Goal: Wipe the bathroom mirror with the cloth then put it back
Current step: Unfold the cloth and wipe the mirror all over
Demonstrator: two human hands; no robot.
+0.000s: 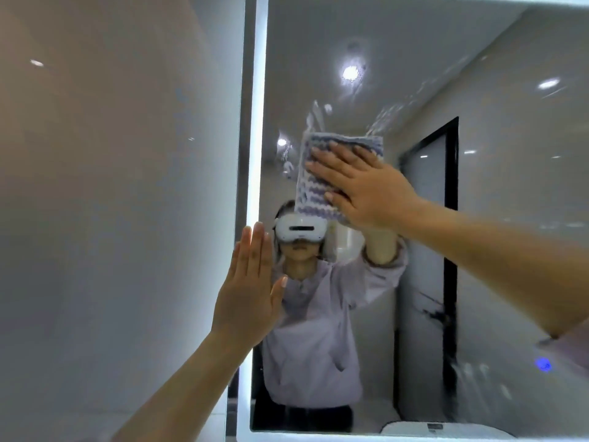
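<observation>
The bathroom mirror (478, 282) fills the right two thirds of the head view, with a lit white frame along its left and bottom edges. A blue-and-white striped cloth (314, 193) lies flat against the glass at mid height. My right hand (360, 186) presses on the cloth with fingers spread, palm toward the mirror. My left hand (251, 288) rests flat and open on the mirror's left edge, holding nothing. Wet smears and streaks show on the glass above the cloth.
A glossy grey wall (111, 218) lies to the left of the mirror. The glass reflects a person in a lilac hoodie and white headset, ceiling lights and a dark door frame. A small blue light (543, 364) glows at lower right.
</observation>
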